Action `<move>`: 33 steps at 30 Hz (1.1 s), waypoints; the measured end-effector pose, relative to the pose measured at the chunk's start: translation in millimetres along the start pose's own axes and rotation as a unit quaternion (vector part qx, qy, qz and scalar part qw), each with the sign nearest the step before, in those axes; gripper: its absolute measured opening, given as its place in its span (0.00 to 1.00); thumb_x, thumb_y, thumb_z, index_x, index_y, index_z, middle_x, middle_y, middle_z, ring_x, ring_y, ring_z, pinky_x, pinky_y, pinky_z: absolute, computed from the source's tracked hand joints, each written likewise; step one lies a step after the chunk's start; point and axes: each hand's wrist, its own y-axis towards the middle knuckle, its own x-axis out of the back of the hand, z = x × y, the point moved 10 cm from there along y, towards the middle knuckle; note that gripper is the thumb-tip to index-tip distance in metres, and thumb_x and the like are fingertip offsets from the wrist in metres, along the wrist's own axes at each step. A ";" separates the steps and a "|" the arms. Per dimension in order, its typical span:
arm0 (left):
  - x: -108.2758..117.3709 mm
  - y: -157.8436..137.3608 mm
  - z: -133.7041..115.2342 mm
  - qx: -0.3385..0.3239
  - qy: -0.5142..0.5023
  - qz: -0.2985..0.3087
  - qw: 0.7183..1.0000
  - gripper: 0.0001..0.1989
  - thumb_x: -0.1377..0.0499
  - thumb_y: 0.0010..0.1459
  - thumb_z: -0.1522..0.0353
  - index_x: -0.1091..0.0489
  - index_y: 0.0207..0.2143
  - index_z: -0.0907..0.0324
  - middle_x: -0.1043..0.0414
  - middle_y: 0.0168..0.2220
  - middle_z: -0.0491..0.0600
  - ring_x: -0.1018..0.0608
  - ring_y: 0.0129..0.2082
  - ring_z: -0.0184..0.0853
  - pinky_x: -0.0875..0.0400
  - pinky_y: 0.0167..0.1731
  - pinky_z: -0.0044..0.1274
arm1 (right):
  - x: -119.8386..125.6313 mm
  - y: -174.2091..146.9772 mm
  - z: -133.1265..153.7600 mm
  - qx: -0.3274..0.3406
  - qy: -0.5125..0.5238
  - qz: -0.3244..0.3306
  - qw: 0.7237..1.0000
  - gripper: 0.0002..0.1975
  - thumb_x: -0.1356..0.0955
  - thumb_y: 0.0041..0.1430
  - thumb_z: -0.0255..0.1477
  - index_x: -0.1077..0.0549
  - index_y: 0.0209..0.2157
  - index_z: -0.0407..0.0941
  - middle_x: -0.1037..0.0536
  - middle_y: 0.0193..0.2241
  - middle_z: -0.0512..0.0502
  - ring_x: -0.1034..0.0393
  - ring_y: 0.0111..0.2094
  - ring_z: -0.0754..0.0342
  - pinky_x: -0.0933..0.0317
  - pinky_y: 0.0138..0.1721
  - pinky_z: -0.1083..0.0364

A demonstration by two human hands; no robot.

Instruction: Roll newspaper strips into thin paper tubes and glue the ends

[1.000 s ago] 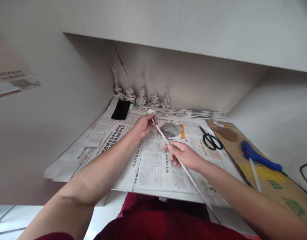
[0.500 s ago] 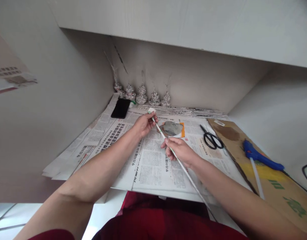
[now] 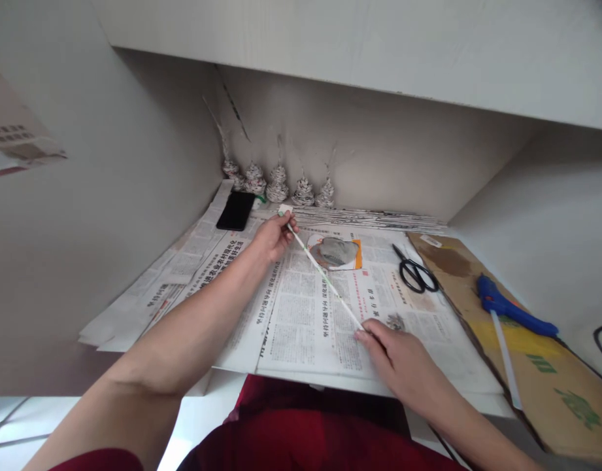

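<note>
A thin rolled paper stick [image 3: 325, 278], whitish with green marks, slants across the newspaper-covered table. My left hand [image 3: 277, 234] pinches its far end, where a small white piece [image 3: 285, 209] shows at the fingertips. Lower on the stick, my right hand [image 3: 391, 350] is closed round it near the table's front edge. Beneath the stick's upper part lies a flat card with an orange edge [image 3: 358, 254] and a grey patch in its middle. The lower end of the stick is hidden by my right hand and arm.
Newspaper sheets [image 3: 301, 314] cover the table. Several coiled paper figures [image 3: 278, 184], a black phone [image 3: 236, 210] and a bundle of paper sticks [image 3: 369, 219] sit at the back. Scissors [image 3: 414, 271], cardboard [image 3: 550, 392] and a blue glue gun [image 3: 516, 307] lie right. A shelf hangs overhead.
My right hand has slid down along the stick, toward me and to the right. My left hand, still pinching the far end, has shifted slightly left.
</note>
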 end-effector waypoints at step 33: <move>-21.0 -10.7 5.5 0.048 -0.070 0.084 0.993 0.09 0.47 0.61 0.73 0.36 0.27 0.63 0.39 0.19 0.44 0.33 0.17 0.23 0.47 0.11 0.11 | -60.5 -2.6 7.6 -0.101 0.403 0.237 0.878 0.17 0.44 0.64 0.45 0.36 0.36 0.47 0.49 0.13 0.59 0.51 0.13 0.60 0.51 0.17 0.58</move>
